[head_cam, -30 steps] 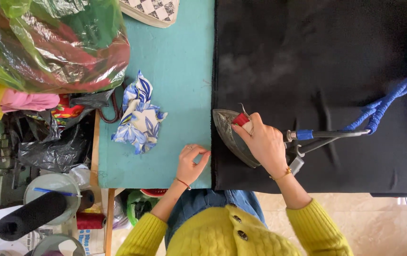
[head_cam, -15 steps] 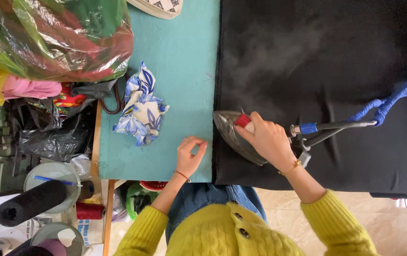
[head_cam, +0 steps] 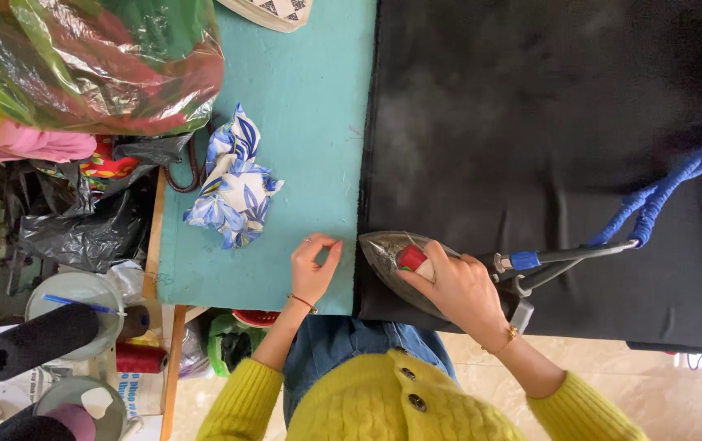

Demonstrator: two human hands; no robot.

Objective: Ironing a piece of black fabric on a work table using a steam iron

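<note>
Gripping iron (head_cam: 392, 260) w/ right hand (head_cam: 459, 287) on black cloth (head_cam: 547, 147); left hand (head_cam: 312, 271) open, flat on teal worktop (head_cam: 310, 106).

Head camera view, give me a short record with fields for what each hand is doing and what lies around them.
right hand: right hand grips the steam iron, its soleplate on the black fabric
left hand: left hand lies flat on the teal table, beside the fabric's edge
iron cord: blue wrapped cord runs off to the right
nearby: blue floral cloth, crumpled, on the table
table's left side: clear bag of coloured fabrics
</note>
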